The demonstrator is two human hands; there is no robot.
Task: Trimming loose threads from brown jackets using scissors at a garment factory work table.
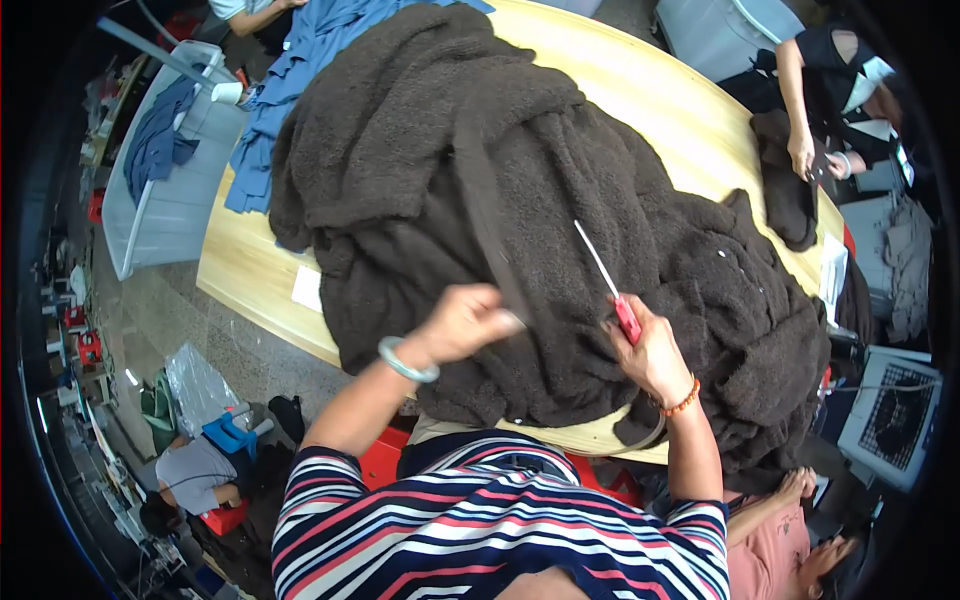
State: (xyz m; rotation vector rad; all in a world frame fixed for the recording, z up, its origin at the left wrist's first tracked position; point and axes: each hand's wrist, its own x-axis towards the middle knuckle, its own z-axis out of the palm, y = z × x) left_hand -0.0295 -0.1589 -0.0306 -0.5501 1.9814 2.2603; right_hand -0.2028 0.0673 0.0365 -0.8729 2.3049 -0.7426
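Note:
A large heap of dark brown fleecy fabric (390,150) covers most of the table in front of me. My left hand (466,322), with a pale bangle at its wrist, is closed at a folded edge of this fabric. That edge runs down from the heap to the thumb and is slightly blurred. My right hand (655,352), with an orange beaded bracelet at the wrist, is wrapped round a red-handled tool (628,318) with a long thin silver blade. The blade points up and left over the fabric; its exact kind cannot be told.
Blue cloth pieces (262,140) lie at the pale wooden table (640,75)'s far left. A grey bin (135,225) stands left. A person (840,90) handles dark fabric at the far right. Others sit at lower right (775,550) and lower left (200,475).

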